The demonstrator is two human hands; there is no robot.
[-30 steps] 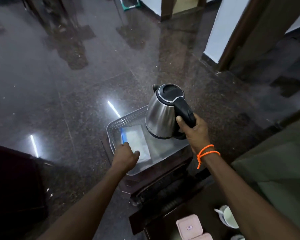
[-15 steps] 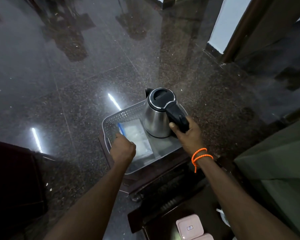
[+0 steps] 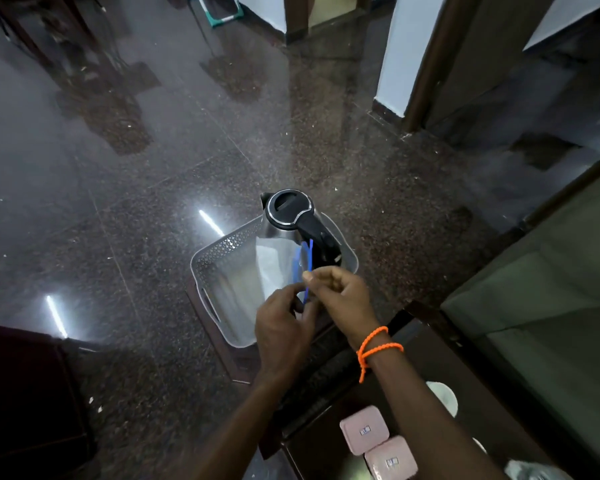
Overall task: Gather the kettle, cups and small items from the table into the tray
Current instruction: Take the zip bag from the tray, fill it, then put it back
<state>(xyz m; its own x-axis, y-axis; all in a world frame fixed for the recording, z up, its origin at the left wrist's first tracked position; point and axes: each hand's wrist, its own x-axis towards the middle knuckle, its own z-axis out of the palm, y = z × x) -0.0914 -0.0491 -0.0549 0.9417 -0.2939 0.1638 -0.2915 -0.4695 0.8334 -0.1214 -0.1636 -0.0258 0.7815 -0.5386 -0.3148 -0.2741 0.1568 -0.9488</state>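
The steel kettle (image 3: 288, 216) with its black lid and handle stands upright in the far right corner of the grey perforated tray (image 3: 222, 251). Nobody touches it. A clear plastic bag with a blue zip strip (image 3: 281, 261) is lifted above the tray. My left hand (image 3: 281, 323) and my right hand (image 3: 340, 292) both pinch its near edge, close together. Two pink lidded boxes (image 3: 362, 429) and a white cup (image 3: 444, 396), partly hidden by my right forearm, sit on the dark table (image 3: 326, 455) at the bottom.
The tray rests on a small dark wooden stand (image 3: 222, 348) over a glossy granite floor (image 3: 153, 168). A green-covered surface (image 3: 551, 289) fills the right side. A dark piece of furniture (image 3: 21, 393) stands at lower left. Door frames and white walls stand at the back.
My right hand set the kettle down in the tray and let go of its handle. It moved left to the plastic bag, which both hands have lifted off the tray floor.
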